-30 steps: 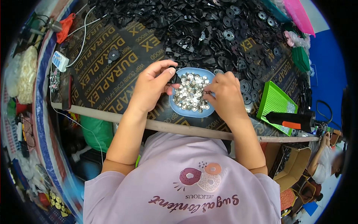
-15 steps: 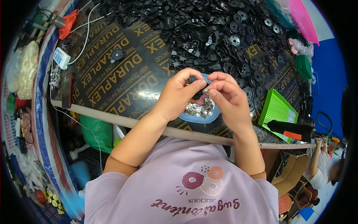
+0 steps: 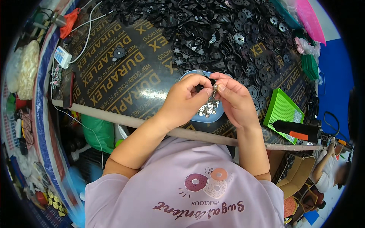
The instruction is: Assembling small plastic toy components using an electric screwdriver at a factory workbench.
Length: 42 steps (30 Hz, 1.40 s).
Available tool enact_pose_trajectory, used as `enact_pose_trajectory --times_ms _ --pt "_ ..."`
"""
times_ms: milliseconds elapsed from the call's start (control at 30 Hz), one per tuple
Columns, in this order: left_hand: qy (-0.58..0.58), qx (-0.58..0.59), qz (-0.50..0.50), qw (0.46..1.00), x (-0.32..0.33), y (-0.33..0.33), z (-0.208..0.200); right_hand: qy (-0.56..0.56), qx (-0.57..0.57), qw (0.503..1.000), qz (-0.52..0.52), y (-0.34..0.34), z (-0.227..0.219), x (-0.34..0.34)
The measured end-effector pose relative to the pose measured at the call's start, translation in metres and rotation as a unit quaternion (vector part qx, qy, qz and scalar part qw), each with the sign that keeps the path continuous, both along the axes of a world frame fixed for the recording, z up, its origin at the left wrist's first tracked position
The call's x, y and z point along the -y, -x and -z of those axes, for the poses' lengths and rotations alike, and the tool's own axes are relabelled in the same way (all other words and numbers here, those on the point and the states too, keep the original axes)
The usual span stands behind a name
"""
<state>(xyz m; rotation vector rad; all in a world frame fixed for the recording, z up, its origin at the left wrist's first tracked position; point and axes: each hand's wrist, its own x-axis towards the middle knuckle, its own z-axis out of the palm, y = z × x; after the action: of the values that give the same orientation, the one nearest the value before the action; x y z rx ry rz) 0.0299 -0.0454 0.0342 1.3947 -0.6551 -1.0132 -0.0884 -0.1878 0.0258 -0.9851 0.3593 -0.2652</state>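
Both my hands are close together above a light blue tray (image 3: 207, 119). My left hand (image 3: 184, 100) is closed, thumb and fingers pinching a small black plastic part, mostly hidden behind the fingers. Between the thumb and fingertips of my right hand (image 3: 239, 99) is a small shiny metal ring (image 3: 215, 87), right beside the left fingertips. Whether the ring touches the black part I cannot tell. Several more loose metal rings (image 3: 207, 109) lie in the tray under my hands.
Heaped black plastic parts (image 3: 197, 45) and black discs (image 3: 239, 38) cover the far table. A lone black part (image 3: 119, 54) lies to the left. On the right, a black-and-orange tool (image 3: 298, 131) rests across a green basket (image 3: 282, 97). A phone (image 3: 68, 90) lies at the left edge.
My right fingertips have moved slightly up and to the right with the metal ring. My left hand has shifted a little rightward and its fingers have curled more. More of the tray's far rim shows.
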Motion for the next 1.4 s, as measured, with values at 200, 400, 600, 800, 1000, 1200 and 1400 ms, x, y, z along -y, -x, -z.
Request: enact_pose_trajectory --times_ms 200,400,600,800,1000,1200,1400 --pt "0.028 0.050 -0.054 0.997 0.000 0.003 -0.003 0.053 -0.006 0.999 -0.008 0.001 -0.002 0.003" --pt "0.023 0.100 -0.009 0.995 -0.002 -0.001 -0.005 0.023 -0.007 0.999 -0.029 0.003 -0.005 0.006" --pt "0.012 0.094 -0.004 0.995 0.000 -0.002 -0.005 0.048 -0.014 0.998 -0.026 0.003 -0.003 0.007" --pt "0.020 0.107 0.000 0.994 -0.001 -0.003 -0.001 0.055 -0.008 0.998 -0.023 0.003 -0.003 0.006" --pt "0.012 0.091 0.011 0.996 -0.002 -0.004 -0.005 0.042 0.001 0.999 -0.023 0.004 -0.001 0.006" --pt "0.018 0.100 0.006 0.995 -0.003 -0.003 -0.002 0.093 -0.012 0.995 -0.020 0.004 -0.001 0.004" --pt "0.042 0.157 -0.020 0.987 -0.002 -0.011 -0.001 0.126 -0.016 0.992 -0.026 0.002 -0.009 0.002"
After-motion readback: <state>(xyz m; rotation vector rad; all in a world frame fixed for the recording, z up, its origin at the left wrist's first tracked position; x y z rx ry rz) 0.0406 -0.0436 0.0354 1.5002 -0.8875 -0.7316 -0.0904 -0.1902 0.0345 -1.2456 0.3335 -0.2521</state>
